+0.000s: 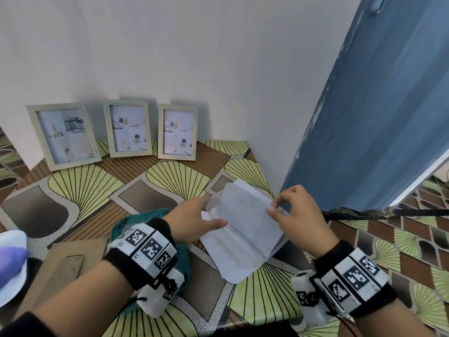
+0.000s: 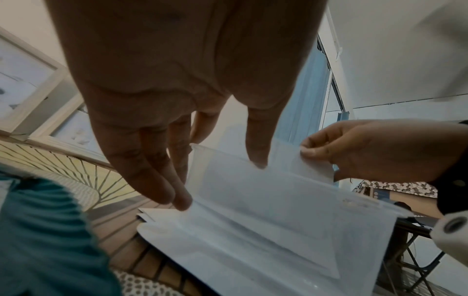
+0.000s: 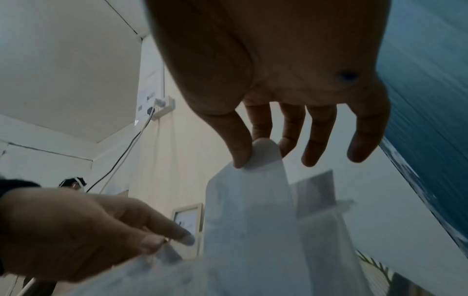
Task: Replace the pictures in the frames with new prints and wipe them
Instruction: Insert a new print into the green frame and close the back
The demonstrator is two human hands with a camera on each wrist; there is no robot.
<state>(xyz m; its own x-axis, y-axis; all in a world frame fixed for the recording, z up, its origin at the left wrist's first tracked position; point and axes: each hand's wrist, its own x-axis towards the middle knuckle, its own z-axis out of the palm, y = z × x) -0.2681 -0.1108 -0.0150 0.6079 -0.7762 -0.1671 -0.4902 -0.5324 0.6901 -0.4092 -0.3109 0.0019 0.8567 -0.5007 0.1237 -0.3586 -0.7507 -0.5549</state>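
Observation:
Three pale wooden picture frames (image 1: pixel 64 136) (image 1: pixel 128 128) (image 1: pixel 177 132) lean upright against the wall at the back of the table. A clear plastic sleeve (image 1: pixel 243 251) with white prints lies near the table's right edge. My right hand (image 1: pixel 273 207) pinches the top edge of a raised white sheet (image 1: pixel 245 205) between thumb and forefinger, as the right wrist view shows (image 3: pixel 253 154). My left hand (image 1: pixel 213 210) has straight fingers reaching behind the sheet's left edge, with the thumb lying on the front (image 2: pixel 220 180).
A teal cloth (image 1: pixel 136 222) lies bunched under my left wrist. Brown backing boards (image 1: pixel 70 261) lie at the front left beside a white and purple object (image 1: pixel 12 259). A blue door (image 1: pixel 376 117) stands close on the right, past the table's edge (image 1: pixel 364 212).

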